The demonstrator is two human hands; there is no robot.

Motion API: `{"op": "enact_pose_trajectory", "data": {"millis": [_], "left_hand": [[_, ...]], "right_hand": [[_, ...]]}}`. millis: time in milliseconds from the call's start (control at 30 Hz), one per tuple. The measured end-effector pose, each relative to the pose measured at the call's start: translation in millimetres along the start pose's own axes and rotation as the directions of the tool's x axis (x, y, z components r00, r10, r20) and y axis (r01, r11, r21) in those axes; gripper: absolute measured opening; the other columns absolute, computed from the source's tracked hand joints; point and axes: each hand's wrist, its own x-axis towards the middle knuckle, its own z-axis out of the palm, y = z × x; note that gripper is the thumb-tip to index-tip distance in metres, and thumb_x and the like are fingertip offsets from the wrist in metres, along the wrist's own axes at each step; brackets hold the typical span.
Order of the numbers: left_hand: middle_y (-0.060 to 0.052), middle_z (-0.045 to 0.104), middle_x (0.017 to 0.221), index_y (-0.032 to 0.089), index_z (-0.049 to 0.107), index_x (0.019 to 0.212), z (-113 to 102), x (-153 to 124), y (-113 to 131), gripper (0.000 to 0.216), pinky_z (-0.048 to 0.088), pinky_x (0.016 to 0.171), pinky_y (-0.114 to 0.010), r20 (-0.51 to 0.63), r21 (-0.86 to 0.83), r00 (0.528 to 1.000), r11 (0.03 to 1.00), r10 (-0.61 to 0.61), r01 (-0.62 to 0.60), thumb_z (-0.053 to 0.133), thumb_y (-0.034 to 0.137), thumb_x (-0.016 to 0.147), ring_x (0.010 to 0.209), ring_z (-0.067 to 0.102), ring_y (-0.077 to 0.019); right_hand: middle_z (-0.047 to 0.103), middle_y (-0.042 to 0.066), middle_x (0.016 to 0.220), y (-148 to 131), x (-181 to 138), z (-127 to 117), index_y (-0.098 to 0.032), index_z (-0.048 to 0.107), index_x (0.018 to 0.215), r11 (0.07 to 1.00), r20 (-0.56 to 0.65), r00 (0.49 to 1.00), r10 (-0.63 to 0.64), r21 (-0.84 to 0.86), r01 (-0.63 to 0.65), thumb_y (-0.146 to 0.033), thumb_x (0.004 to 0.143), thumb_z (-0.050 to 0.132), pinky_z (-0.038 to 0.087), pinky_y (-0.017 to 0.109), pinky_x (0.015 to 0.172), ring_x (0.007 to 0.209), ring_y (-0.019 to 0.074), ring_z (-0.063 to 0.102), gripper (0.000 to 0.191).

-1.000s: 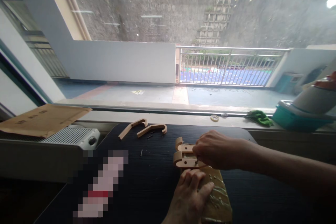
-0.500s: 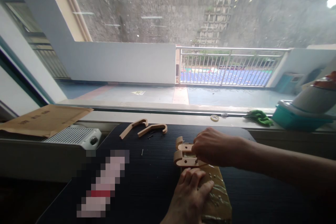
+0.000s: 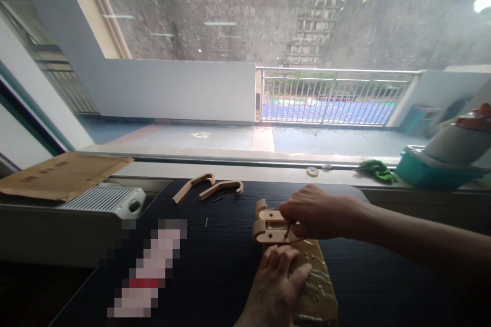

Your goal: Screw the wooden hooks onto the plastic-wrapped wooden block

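Observation:
Two pale wooden hooks lie side by side on a box wrapped in brown tape, their curled ends to the left. My left hand presses on the box just below the nearer hook, with bent fingers at its edge and the thumb stretched out over the tape. Closed above the hooks, my right hand pinches a thin dark shaft whose lower end meets the nearer hook near a hole. What the fist itself covers is hidden.
Two more wooden hooks rest on the black table, near small dark screws and a slim metal pin. A tape roll, green cloth and teal container stand along the windowsill.
My right hand has turned slightly and risen a little, so more of the thin shaft shows. The left hand keeps its place on the box. The view has shifted slightly.

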Motion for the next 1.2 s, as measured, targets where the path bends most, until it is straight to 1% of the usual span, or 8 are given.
{"op": "enact_pose_trajectory", "data": {"millis": [133, 233, 367, 467, 567, 767, 933, 1200], "left_hand": [[-0.009, 0.045, 0.118, 0.025, 0.047, 0.122, -0.5, 0.5, -0.6, 0.076, 0.034, 0.096, -0.045, 0.004, 0.009, 1.000, 1.000, 0.004, -0.004, 0.073, 0.049, 0.054, 0.109, 0.043, -0.0302], [-0.009, 0.045, 0.119, 0.025, 0.047, 0.122, -0.6, 1.1, -1.2, 0.075, 0.033, 0.096, -0.045, 0.014, 0.009, 1.000, 1.000, 0.003, -0.003, 0.074, 0.045, 0.054, 0.110, 0.043, -0.0301], [-0.009, 0.045, 0.119, 0.025, 0.047, 0.121, -0.3, 2.1, -1.3, 0.077, 0.032, 0.097, -0.046, 0.030, -0.017, 1.000, 1.000, -0.007, 0.007, 0.074, 0.046, 0.052, 0.110, 0.042, -0.0300], [-0.008, 0.044, 0.120, 0.026, 0.046, 0.121, -0.6, 2.4, 0.4, 0.084, 0.030, 0.099, -0.046, 0.044, -0.039, 0.998, 0.998, -0.038, 0.040, 0.077, 0.039, 0.045, 0.112, 0.040, -0.0299], [-0.006, 0.044, 0.121, 0.027, 0.047, 0.121, -2.5, 2.0, 3.5, 0.080, 0.029, 0.101, -0.045, 0.052, -0.062, 0.996, 0.995, -0.073, 0.076, 0.075, 0.037, 0.046, 0.113, 0.039, -0.0292], [-0.006, 0.043, 0.121, 0.027, 0.047, 0.120, -5.3, 0.8, 6.4, 0.077, 0.030, 0.100, -0.044, 0.051, -0.063, 0.997, 0.996, -0.066, 0.069, 0.073, 0.040, 0.049, 0.113, 0.039, -0.0293], [-0.006, 0.044, 0.120, 0.027, 0.047, 0.120, -2.7, 0.3, 4.1, 0.075, 0.030, 0.100, -0.045, 0.027, -0.049, 0.998, 0.997, -0.052, 0.053, 0.072, 0.044, 0.052, 0.112, 0.039, -0.0288], [-0.006, 0.044, 0.121, 0.028, 0.046, 0.121, 0.8, -0.3, -0.7, 0.077, 0.030, 0.100, -0.045, 0.037, -0.062, 0.999, 0.997, -0.040, 0.043, 0.074, 0.043, 0.051, 0.113, 0.040, -0.0290]], "right_hand": [[0.066, 0.006, 0.069, -1.5, -2.7, 0.8, -0.017, 0.063, 0.077, 0.994, -0.053, 0.992, -0.110, -0.017, 0.110, -0.002, 0.072, 0.051, 0.030, 0.027, 0.053, 0.062, 0.0174, 0.059, 0.019], [0.065, 0.006, 0.068, -0.4, -2.0, 5.7, -0.018, 0.062, 0.079, 0.991, -0.100, 0.986, -0.134, 0.002, 0.135, -0.003, 0.075, 0.048, 0.029, 0.028, 0.053, 0.061, 0.0163, 0.057, 0.021], [0.065, 0.006, 0.066, 5.3, -1.3, 10.8, -0.016, 0.063, 0.073, 0.999, -0.058, 0.998, -0.023, 0.021, 0.024, -0.013, 0.075, 0.049, 0.027, 0.028, 0.049, 0.058, 0.0169, 0.058, 0.014], [0.066, 0.006, 0.066, 8.0, -2.3, 11.6, -0.016, 0.064, 0.072, 0.992, -0.032, 0.993, 0.111, 0.071, -0.108, -0.022, 0.076, 0.048, 0.028, 0.027, 0.049, 0.061, 0.0179, 0.060, 0.017], [0.066, 0.007, 0.066, 4.1, -3.8, 7.9, -0.015, 0.064, 0.071, 0.986, -0.016, 0.986, 0.164, 0.047, -0.163, -0.024, 0.077, 0.046, 0.029, 0.027, 0.048, 0.060, 0.0181, 0.060, 0.021], [0.067, 0.007, 0.069, -5.1, -4.1, -6.0, -0.014, 0.065, 0.074, 0.998, 0.036, 0.999, -0.015, -0.065, 0.017, -0.009, 0.070, 0.055, 0.029, 0.026, 0.048, 0.060, 0.0174, 0.059, 0.012], [0.066, 0.007, 0.066, 0.9, -0.1, -2.0, -0.013, 0.064, 0.071, 0.990, -0.015, 0.992, -0.124, -0.067, 0.123, -0.007, 0.073, 0.051, 0.027, 0.025, 0.048, 0.057, 0.0154, 0.057, 0.015], [0.067, 0.008, 0.071, 8.4, 0.0, 7.8, -0.016, 0.065, 0.074, 0.985, 0.020, 0.989, 0.150, 0.089, -0.151, -0.026, 0.079, 0.044, 0.031, 0.025, 0.052, 0.065, 0.0175, 0.060, 0.023]]}}
